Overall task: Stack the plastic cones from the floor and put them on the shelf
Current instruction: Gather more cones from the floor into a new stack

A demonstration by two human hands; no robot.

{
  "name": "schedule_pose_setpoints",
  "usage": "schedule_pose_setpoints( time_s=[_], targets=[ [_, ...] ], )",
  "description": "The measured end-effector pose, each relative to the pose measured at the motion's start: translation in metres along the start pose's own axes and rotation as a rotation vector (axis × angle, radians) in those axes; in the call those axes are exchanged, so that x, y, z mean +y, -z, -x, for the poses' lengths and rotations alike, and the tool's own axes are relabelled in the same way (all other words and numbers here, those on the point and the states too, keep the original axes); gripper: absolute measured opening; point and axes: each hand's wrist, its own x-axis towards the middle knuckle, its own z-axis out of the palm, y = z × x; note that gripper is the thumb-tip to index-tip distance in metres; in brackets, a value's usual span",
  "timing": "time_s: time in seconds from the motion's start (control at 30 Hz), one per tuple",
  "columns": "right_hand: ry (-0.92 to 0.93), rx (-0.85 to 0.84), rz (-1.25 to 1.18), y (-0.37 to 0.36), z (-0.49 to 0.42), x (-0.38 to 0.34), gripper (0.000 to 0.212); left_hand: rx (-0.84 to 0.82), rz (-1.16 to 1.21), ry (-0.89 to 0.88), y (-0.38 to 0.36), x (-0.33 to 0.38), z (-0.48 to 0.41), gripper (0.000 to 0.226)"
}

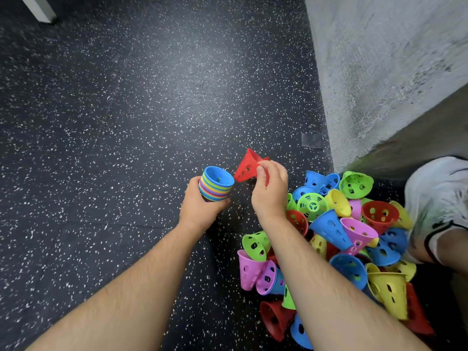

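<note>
Plastic in red, blue, green, yellow and pink at near right: lay heaped as loose cones (329, 228), tipped every way, some on their sides, some mouth up, a few part-nested. Crowded against a white cloth (435, 193) with dark trim at the right edge.

Reached in from the near edge with two bare forearms (141, 287).

Wrapped the left hand (200, 206) round a nested stack (215, 186), left of the heap and clear of it. Curled fingers and thumb about its lower part, with the narrow ends hidden in the palm. Held its long axis leaning up and toward the far right, with the blue mouth topmost and open that way, and thin many-coloured rims banded beneath.

Pinched a red cone (247, 168) between thumb and fingertips of the right hand (271, 188), just right of the stack and a little farther off. Held it slanted, long axis running from near left to far right. Aimed what looked the narrower end at the blue mouth, just beside its rim; could not tell whether touching. Turned the wide rim away, toward the far right.

Beyond the hands: dark rubber floor (126, 122) flecked with white. Farther right, a small grey patch (311, 140) lying at the foot of a rough pale wall (379, 72). At the far left corner, a white post (38, 7).
</note>
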Motion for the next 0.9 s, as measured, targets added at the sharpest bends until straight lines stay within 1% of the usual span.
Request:
schedule_pose_setpoints(
  time_s=[0.1, 0.2, 0.23, 0.3, 0.37, 0.43, 0.5, 0.57, 0.6, 0.67, 0.77, 0.83, 0.9],
  targets=[
    [0.074, 0.024, -0.052, 0.007, -0.006, -0.010, 0.018, -0.014, -0.024, -0.004, -0.003, 0.001, -0.001, 0.067],
    [0.149, -0.008, -0.099, 0.012, -0.010, -0.021, 0.016, -0.022, -0.038, -0.016, -0.008, 0.005, -0.004, 0.060],
    [0.188, -0.052, -0.102, 0.013, -0.010, -0.023, 0.015, -0.022, -0.035, -0.019, -0.010, 0.007, -0.005, 0.060],
    [0.271, -0.208, -0.063, 0.015, -0.009, -0.022, 0.015, -0.018, -0.014, -0.026, -0.015, 0.010, -0.009, 0.062],
    [0.279, -0.328, 0.007, 0.017, -0.011, -0.018, 0.027, -0.021, -0.006, -0.026, -0.020, 0.012, -0.012, 0.063],
    [0.216, -0.313, 0.141, 0.018, -0.023, -0.012, 0.044, -0.030, -0.002, -0.039, -0.025, 0.014, -0.013, 0.061],
    [0.141, -0.306, 0.404, 0.020, -0.041, -0.005, 0.059, -0.042, -0.004, -0.045, -0.029, 0.013, -0.013, 0.061],
    [0.032, -0.395, 0.690, 0.023, -0.060, -0.003, 0.070, -0.059, -0.021, -0.043, -0.032, 0.013, -0.013, 0.062],
    [-0.015, -0.446, 0.779, 0.024, -0.067, -0.002, 0.071, -0.064, -0.026, -0.045, -0.033, 0.012, -0.012, 0.062],
    [-0.045, -0.506, 0.871, 0.025, -0.079, 0.001, 0.061, -0.071, -0.037, -0.042, -0.035, 0.012, -0.012, 0.059],
    [-0.052, -0.519, 0.880, 0.027, -0.089, 0.004, 0.033, -0.091, -0.028, -0.031, -0.036, 0.014, -0.011, 0.059],
    [-0.026, -0.482, 0.804, 0.029, -0.087, 0.004, 0.022, -0.096, -0.030, -0.023, -0.035, 0.016, -0.010, 0.059],
    [0.039, -0.399, 0.649, 0.036, -0.083, -0.001, 0.022, -0.099, -0.026, -0.017, -0.034, 0.019, -0.007, 0.058]
  ],
)
